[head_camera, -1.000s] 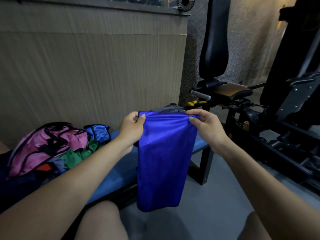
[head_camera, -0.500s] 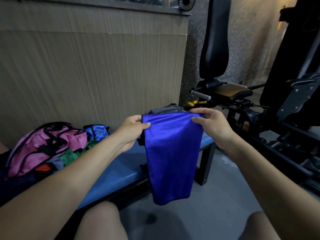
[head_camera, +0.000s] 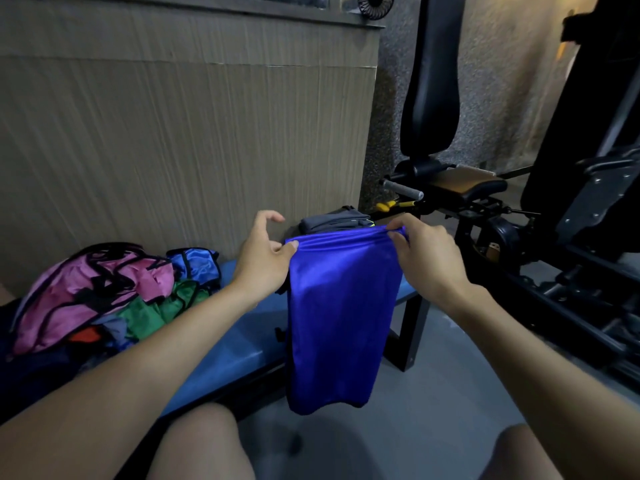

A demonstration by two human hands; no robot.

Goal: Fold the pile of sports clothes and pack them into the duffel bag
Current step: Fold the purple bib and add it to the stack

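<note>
Two hands hold a blue garment (head_camera: 341, 320) by its top edge over the blue table (head_camera: 221, 351): left hand (head_camera: 265, 259) pinching one corner, right hand (head_camera: 424, 252) gripping the other; no legible writing shows; unfolded clothes pile (head_camera: 104, 292) lies left

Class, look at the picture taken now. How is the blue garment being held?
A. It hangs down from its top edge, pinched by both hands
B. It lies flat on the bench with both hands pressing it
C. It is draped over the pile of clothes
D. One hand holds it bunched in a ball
A: the blue garment hangs straight down in front of the bench, with the left hand and the right hand each pinching a top corner.
</note>
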